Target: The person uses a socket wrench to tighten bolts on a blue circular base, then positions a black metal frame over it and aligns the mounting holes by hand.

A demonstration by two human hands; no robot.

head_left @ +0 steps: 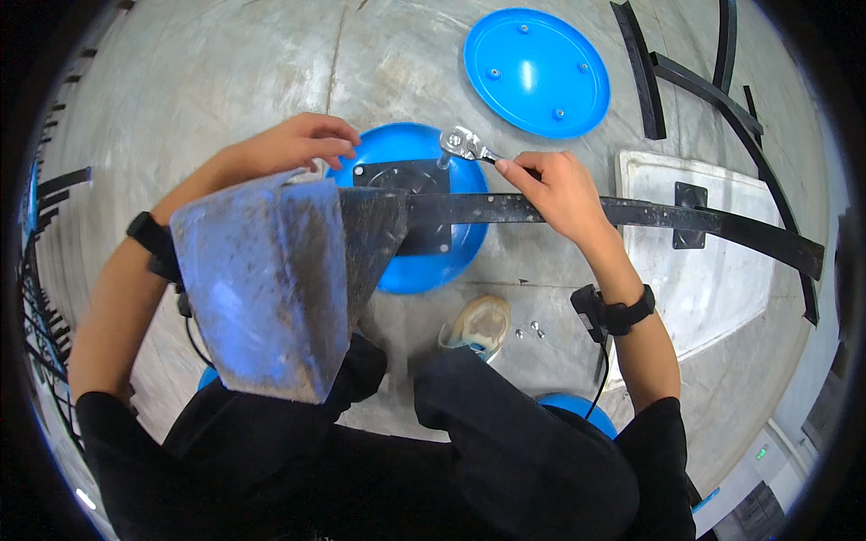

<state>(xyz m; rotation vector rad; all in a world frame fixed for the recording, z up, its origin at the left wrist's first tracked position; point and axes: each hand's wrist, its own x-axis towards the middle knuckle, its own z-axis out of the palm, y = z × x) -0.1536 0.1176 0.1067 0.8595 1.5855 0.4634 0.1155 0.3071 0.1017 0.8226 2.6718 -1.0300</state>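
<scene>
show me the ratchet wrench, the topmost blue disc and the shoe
Ratchet wrench (472, 148): head view, on the metal head, toward its neck.
Topmost blue disc (538, 75): head view, middle of its face.
Shoe (482, 325): head view, on the beige toe part.

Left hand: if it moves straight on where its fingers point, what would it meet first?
Probably the ratchet wrench in the right hand; height is unclear, so the left hand might touch the blue disc below first.
</scene>
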